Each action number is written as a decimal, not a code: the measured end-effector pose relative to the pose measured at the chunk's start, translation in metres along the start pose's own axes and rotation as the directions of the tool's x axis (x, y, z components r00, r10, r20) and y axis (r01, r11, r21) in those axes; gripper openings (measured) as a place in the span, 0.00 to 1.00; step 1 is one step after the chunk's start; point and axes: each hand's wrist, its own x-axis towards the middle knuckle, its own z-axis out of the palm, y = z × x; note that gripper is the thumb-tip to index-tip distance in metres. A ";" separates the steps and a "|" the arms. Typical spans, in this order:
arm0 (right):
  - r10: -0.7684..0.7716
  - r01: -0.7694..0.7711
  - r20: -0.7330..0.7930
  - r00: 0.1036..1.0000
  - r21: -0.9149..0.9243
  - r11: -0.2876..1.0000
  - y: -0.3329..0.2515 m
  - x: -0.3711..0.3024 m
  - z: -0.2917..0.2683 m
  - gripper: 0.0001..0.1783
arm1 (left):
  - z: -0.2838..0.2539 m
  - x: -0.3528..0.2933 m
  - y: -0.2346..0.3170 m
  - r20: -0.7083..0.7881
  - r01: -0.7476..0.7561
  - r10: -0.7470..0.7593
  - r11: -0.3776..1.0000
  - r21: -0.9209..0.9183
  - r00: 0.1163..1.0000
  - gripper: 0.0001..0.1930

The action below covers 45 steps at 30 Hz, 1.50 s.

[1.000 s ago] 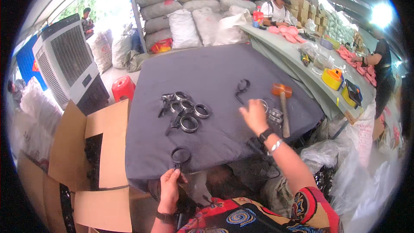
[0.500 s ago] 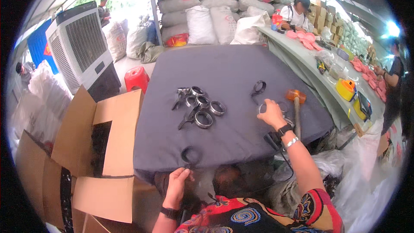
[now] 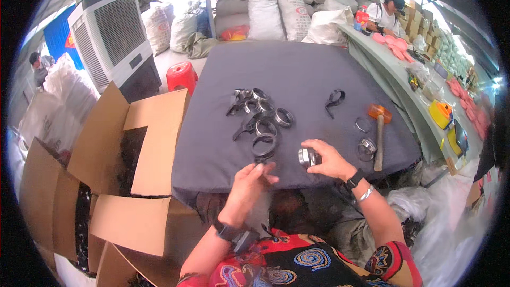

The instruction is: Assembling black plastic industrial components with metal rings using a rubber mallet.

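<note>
My left hand (image 3: 249,187) pinches the lower end of a black ring with a stem (image 3: 264,137) and holds it up near the table's front edge. To its right, my right hand (image 3: 333,162) grips a silver metal ring (image 3: 305,157) between thumb and fingers, turned toward the black ring but apart from it. Just beyond my left hand lies a pile of black rings with silver inner bands (image 3: 265,110), some with stems. A single black ring with a stem (image 3: 337,97) rests farther right. Loose metal rings (image 3: 366,149) lie beside a mallet (image 3: 380,122) with an orange head and wooden handle.
A dark cloth covers the table (image 3: 297,74). Open cardboard boxes (image 3: 154,154) stand at its left, below a red stool (image 3: 181,76) and an air cooler (image 3: 114,37). At the right, a long workbench (image 3: 393,69) carries pink parts and tools; a person (image 3: 383,18) sits behind it.
My right hand has moved left from beside the mallet, bringing a metal ring toward the black one. My left hand has moved up and right with the black ring. The view has shifted slightly.
</note>
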 end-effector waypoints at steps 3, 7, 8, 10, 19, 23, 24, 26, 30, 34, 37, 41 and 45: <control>-0.039 0.039 0.010 0.999 -0.001 0.999 -0.005 -0.004 0.008 0.38 | 0.015 0.020 -0.016 -0.001 0.105 -0.105 0.993 -0.056 0.994 0.17; -0.054 0.054 0.051 0.997 0.001 0.999 -0.009 -0.010 0.015 0.40 | 0.028 0.037 -0.032 0.150 0.196 -0.172 0.967 -0.162 0.974 0.15; -0.057 0.056 0.056 0.997 0.007 0.998 -0.007 -0.012 0.014 0.40 | 0.031 0.036 -0.033 0.130 0.186 -0.165 0.967 -0.174 0.978 0.15; -0.060 0.060 0.057 0.997 0.012 0.998 -0.003 -0.014 0.015 0.40 | 0.024 0.040 -0.040 0.095 0.177 -0.165 0.975 -0.138 0.982 0.15; -0.016 -0.013 -0.096 0.995 -0.292 0.956 0.009 -0.012 0.002 0.39 | 0.009 0.023 -0.018 -0.015 0.085 -0.086 0.994 -0.062 0.996 0.13; 0.143 -0.170 -0.096 0.985 -0.657 0.735 0.003 0.013 0.002 0.36 | -0.004 0.012 -0.004 -0.017 0.037 -0.041 0.975 -0.219 0.999 0.14; 0.182 -0.184 -0.076 0.980 -0.679 0.711 0.002 0.020 -0.002 0.36 | -0.010 0.009 -0.002 -0.022 0.043 -0.051 0.960 -0.276 0.998 0.15; 0.198 -0.170 -0.044 0.979 -0.710 0.684 0.009 0.024 -0.001 0.36 | -0.018 0.003 0.003 0.004 0.044 -0.045 0.945 -0.323 0.999 0.15; 0.017 -0.090 -0.101 0.995 -0.789 0.608 0.009 0.023 0.014 0.28 | -0.020 -0.010 0.012 -0.096 0.015 -0.061 0.905 -0.425 0.994 0.14; 0.110 -0.112 0.022 0.994 0.215 0.970 -0.029 0.024 0.035 0.19 | -0.030 -0.016 0.015 0.011 -0.053 0.057 0.974 -0.222 0.998 0.14; 0.211 -0.356 0.299 0.931 0.603 0.715 -0.076 0.021 0.051 0.12 | -0.040 -0.017 0.015 0.088 -0.130 0.142 0.983 -0.130 0.986 0.14; 0.138 -0.232 0.207 0.969 0.553 0.800 -0.075 0.021 0.055 0.08 | -0.030 -0.023 0.019 -0.061 -0.206 0.203 0.978 -0.037 0.977 0.14; -0.226 0.220 0.045 0.973 0.108 0.969 -0.064 0.023 0.053 0.06 | -0.066 -0.040 0.013 -0.155 -0.236 0.234 0.972 0.007 0.960 0.14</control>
